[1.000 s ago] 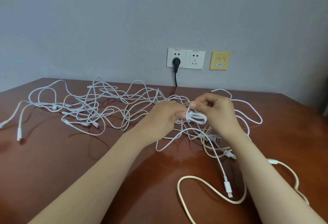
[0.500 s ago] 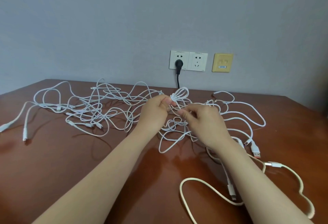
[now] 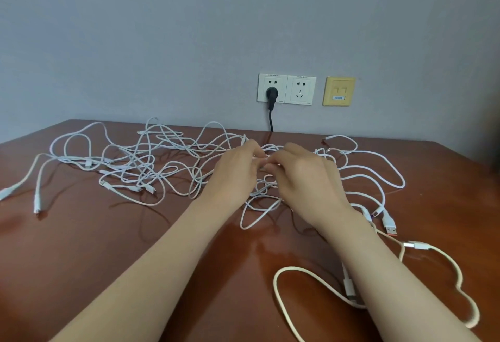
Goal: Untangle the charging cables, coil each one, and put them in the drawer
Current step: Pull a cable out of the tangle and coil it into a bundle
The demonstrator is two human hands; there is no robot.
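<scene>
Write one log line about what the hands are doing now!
stage: untangling | left hand: pinching white cable tangle | right hand: pinching same tangle | coiled: none seen | drawer: not in view

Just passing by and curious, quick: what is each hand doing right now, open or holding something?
Left hand: fingers curled, pinching a strand of the white cable tangle.
Right hand: fingers curled, pinching a strand of the same tangle.

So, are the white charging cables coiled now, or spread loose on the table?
Spread and tangled: the white charging cables lie in loose crossing loops across the table; no finished coil is visible.
</scene>
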